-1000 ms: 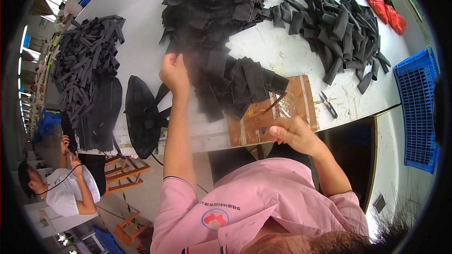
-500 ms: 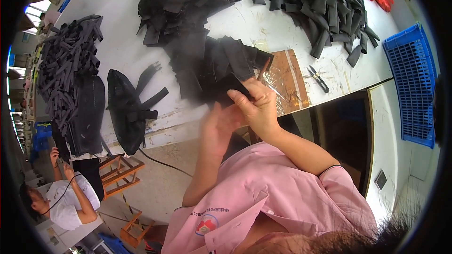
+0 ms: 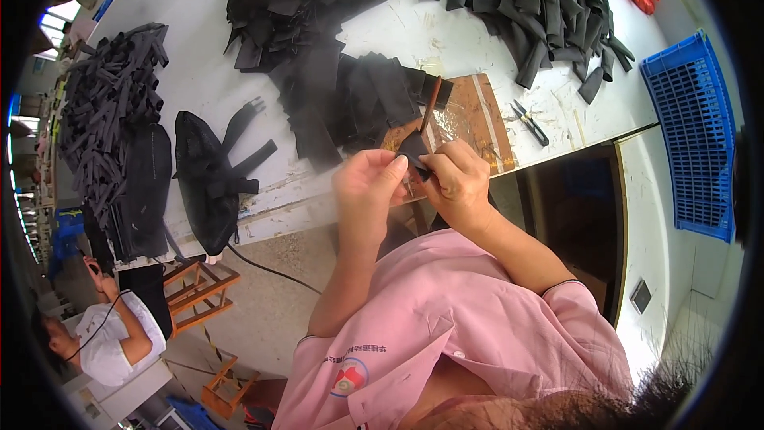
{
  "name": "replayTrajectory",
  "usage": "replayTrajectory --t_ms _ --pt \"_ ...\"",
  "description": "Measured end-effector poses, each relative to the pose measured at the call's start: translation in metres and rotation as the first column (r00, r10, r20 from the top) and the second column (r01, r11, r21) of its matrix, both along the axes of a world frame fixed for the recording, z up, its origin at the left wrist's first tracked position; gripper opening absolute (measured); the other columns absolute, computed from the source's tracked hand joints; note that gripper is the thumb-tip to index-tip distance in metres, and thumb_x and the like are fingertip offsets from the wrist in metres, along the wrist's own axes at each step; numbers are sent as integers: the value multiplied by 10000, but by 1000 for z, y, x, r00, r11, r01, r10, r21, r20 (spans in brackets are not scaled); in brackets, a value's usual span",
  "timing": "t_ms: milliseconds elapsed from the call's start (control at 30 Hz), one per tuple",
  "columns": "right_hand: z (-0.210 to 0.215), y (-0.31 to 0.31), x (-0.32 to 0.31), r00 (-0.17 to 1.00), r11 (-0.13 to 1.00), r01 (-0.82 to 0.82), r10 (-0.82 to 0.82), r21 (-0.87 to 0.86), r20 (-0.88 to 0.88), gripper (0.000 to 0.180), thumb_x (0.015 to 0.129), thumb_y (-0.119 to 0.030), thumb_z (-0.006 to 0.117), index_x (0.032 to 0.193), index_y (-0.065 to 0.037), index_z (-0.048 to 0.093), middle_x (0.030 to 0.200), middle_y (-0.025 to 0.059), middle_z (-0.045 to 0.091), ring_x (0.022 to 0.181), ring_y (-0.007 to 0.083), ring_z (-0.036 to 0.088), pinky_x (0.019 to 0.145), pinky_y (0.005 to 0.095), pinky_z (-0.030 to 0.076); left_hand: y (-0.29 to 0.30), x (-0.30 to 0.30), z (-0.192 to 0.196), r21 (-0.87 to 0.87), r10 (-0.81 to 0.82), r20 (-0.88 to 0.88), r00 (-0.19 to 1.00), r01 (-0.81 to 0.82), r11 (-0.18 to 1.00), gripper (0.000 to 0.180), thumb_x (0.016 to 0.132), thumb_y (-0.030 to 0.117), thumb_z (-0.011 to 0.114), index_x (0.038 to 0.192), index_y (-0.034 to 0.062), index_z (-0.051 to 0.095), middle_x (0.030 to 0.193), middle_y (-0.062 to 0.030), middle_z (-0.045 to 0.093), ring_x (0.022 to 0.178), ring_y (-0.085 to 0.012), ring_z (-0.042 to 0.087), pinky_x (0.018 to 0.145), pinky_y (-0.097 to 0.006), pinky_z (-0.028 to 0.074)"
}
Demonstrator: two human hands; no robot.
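Both hands work together over the near edge of the white table [image 3: 278, 211]. A small black fabric piece [image 3: 413, 146] is pinched between them. My left hand [image 3: 368, 178] holds its left side with thumb and fingertips, while my right hand [image 3: 459, 181] grips its right side with the fingers curled. Just beyond the fabric, a thin brown stick [image 3: 431, 105] points up; whether its lower end is inside the fabric is hidden. Beneath it lies a brown board [image 3: 481, 115] with clear tape. Flat black fabric pieces [image 3: 362, 99] are spread out beyond my hands.
More black pieces [image 3: 310, 0] are heaped at the back; narrow folded ones [image 3: 549, 12] pile up far right. Snips [image 3: 530, 123] lie beside the board. A black bag-like item [image 3: 205, 183] and strips [image 3: 111, 103] are left. A blue crate [image 3: 691, 139] stands right; a co-worker [image 3: 115, 330] sits lower left.
My left hand has come up to the fabric and now pinches it. My right hand has shifted slightly right and nearer to me, and the fabric piece now looks smaller and bunched between the hands.
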State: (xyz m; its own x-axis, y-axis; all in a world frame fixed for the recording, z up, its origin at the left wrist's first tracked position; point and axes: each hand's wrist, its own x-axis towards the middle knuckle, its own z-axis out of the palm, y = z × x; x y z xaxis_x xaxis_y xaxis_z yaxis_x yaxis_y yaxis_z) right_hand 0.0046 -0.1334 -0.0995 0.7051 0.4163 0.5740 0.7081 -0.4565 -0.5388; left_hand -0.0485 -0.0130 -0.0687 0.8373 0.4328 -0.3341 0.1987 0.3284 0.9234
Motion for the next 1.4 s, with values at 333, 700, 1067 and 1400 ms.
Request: replayTrajectory --t_ms 333,700,1067,1400 --pt "29 -14 2 780 953 -143 274 267 -562 292 640 -202 726 755 23 582 699 75 535 615 208 552 535 273 450 -5 -6 -10 -58 -51 149 988 60 996 67 779 25 602 827 -1 565 657 -14 567 515 -39 489 479 -150 404" --pt "20 -4 -4 960 997 -70 70 11 -272 110 661 -25 604 766 7 599 726 122 578 612 284 577 535 346 464 -24 -4 -33 726 -15 333 943 -246 642 132 752 -74 550 862 -25 498 714 -76 584 502 -75 531 432 -190 438" --pt "12 -17 5 53 742 329 602 583 -796 30 732 -9 594 746 14 583 667 30 547 527 94 469 475 218 383 -4 -3 -25 -177 -73 114 991 93 980 247 622 -90 509 848 7 529 798 -40 527 698 -118 514 623 -220 436" --pt "5 -12 5 79 709 235 667 664 -741 193 835 -223 563 746 -56 526 617 -18 483 508 49 422 462 178 350 -24 5 -39 450 105 287 952 -231 863 131 725 -97 497 822 -10 515 744 -63 566 435 -30 408 395 -161 331"
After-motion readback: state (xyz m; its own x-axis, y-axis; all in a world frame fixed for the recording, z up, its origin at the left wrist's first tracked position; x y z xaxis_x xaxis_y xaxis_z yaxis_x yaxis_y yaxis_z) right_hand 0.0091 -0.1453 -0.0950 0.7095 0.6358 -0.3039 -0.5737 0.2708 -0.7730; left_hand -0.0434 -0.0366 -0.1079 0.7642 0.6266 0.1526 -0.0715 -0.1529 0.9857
